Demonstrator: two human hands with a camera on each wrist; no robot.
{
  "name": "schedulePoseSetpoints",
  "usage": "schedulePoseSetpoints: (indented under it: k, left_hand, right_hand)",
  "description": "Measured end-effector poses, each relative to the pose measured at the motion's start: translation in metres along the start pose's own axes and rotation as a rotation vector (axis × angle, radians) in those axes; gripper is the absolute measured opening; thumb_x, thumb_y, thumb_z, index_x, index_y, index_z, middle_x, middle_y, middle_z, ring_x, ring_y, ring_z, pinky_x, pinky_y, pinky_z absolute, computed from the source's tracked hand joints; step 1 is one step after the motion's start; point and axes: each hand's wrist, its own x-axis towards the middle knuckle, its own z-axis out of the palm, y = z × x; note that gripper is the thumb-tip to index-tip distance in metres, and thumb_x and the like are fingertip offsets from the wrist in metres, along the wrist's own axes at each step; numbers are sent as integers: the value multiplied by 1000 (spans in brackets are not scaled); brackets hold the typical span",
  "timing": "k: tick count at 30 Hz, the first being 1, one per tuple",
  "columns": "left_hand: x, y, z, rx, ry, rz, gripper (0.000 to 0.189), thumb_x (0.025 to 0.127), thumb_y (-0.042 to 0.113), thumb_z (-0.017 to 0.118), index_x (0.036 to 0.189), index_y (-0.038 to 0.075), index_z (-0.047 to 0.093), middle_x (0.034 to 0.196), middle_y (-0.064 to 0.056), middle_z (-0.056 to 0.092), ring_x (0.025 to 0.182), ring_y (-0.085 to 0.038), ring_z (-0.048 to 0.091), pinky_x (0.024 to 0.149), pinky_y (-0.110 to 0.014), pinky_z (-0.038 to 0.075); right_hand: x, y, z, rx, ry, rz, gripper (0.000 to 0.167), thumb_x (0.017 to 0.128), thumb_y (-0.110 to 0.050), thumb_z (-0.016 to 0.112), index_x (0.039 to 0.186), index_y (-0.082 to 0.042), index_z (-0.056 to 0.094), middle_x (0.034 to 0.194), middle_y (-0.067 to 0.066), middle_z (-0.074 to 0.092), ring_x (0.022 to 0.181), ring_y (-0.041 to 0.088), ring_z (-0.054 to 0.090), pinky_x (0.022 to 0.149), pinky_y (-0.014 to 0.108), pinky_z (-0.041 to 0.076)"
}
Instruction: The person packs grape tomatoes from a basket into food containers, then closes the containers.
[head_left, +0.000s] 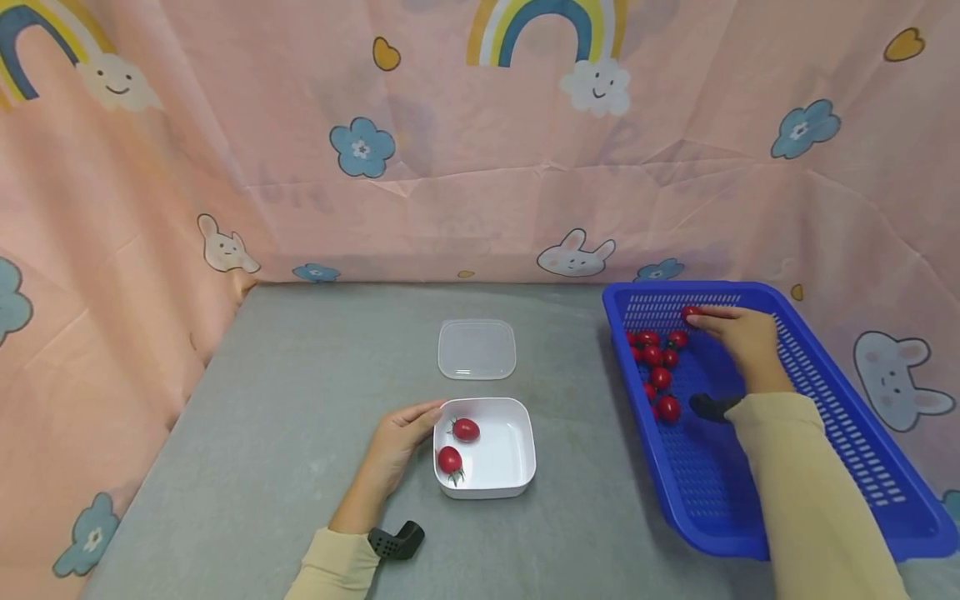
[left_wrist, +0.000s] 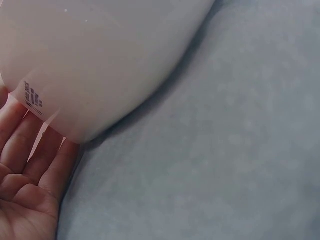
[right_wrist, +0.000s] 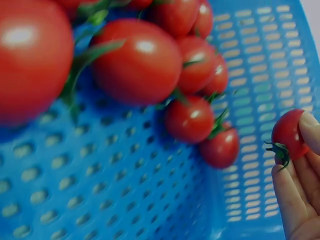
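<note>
My right hand [head_left: 738, 337] pinches a cherry tomato [right_wrist: 290, 134] between thumb and fingertips, over the far part of the blue basket [head_left: 660, 500]. The tomato's green calyx shows in the right wrist view. More cherry tomatoes [head_left: 652, 357] lie in a group along the basket's left side. My left hand [head_left: 393, 442] touches the left side of a white square container [head_left: 517, 483], its fingers extended against the outer wall in the left wrist view. Inside the container are two cherry tomatoes, one toward the back [head_left: 466, 430] and one in front [head_left: 449, 460].
Behind the container a translucent lid [head_left: 477, 350] lies flat on the grey table [head_left: 300, 367]. A pink patterned cloth [head_left: 450, 183] hangs at the back and the left side. The basket's raised rim stands along the table's right side.
</note>
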Motion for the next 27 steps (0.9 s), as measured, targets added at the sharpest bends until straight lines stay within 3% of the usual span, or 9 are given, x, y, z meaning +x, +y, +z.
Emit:
schedulePoseSetpoints:
  k: [7, 11, 17, 27]
  left_hand:
    - [0, 0, 0, 15, 2, -3, 32, 93, 13, 68, 119, -6, 69, 118, -11, 73, 101, -5, 67, 89, -20, 54]
    - [0, 0, 0, 18, 2, -6, 33, 93, 13, 68, 119, -6, 69, 119, -11, 73, 102, -5, 67, 90, -20, 54]
    - [1, -1, -1, 31, 1, -13, 32, 93, 15, 68, 119, -3, 70, 120, -11, 72, 104, -6, 67, 92, -22, 54]
    - [0, -1, 0, 9, 5, -15, 33, 92, 13, 68, 119, -5, 69, 117, -9, 73, 103, -4, 67, 90, -21, 54]
  right_hand:
    - [-4, -19, 6, -9, -8, -30, 77, 88, -54, 66, 144, -3, 49, 152, 16, 47, 138, 27, 48, 111, 40, 41]
    - [-12, -32, 9, -25, -13, -63, 82, 85, -60, 67, 144, -6, 51, 152, 15, 48, 136, 26, 48, 114, 42, 40]
    - [-26, -54, 15, 13, -17, -120, 80, 82, -60, 70, 142, -8, 55, 136, 1, 58, 136, 28, 44, 115, 47, 39]
    - [-56, -83, 29, 39, -67, -192, 71, 88, -53, 69, 140, -7, 56, 150, 17, 47, 142, 37, 38, 117, 58, 32]
